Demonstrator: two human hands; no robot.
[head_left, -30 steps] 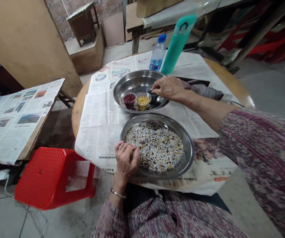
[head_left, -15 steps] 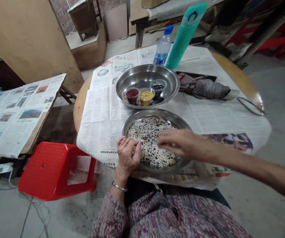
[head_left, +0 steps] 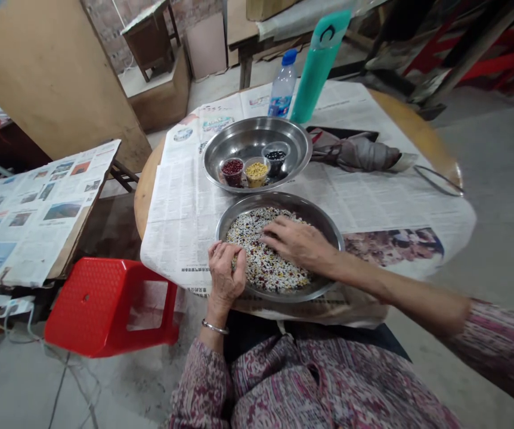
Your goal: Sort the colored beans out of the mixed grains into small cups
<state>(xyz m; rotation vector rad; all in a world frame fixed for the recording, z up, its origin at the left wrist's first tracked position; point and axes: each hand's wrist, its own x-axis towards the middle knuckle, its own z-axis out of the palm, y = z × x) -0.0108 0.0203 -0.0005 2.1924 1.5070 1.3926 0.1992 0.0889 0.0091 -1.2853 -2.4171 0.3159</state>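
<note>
Head view: right hand (head_left: 297, 241) low over the nearer steel tray (head_left: 328, 229), its fingers (head_left: 271, 236) open and spread, tips resting on a layer of mixed rice and beans (head_left: 272, 259). Left hand (head_left: 223, 277) at the tray's near left side, its fingers (head_left: 226, 253) curled together, tips pinched toward the grains; any grain between them hidden, so no telling whether they grip anything.

Mixed rice and beans in a roundish spread with no long axis, directly under the right fingers and just ahead of the left ones. Right hand nearer the middle of the spread, left hand nearer its edge. Nothing between either hand and the grains.

Silver bangle (head_left: 214, 326) on the left wrist. Just beyond the nearer tray, a second steel tray (head_left: 257, 126) with three small clear cups: red beans (head_left: 232, 170), yellow grains (head_left: 256, 172), black beans (head_left: 275, 156). Both trays on newspaper (head_left: 176, 220) spread over a round wooden worktop (head_left: 146, 205). Farther off, a water bottle (head_left: 282, 86), a teal flask (head_left: 316, 68) and a folded grey umbrella (head_left: 355, 152). Left of the worktop, a red plastic stool (head_left: 105, 310).
</note>
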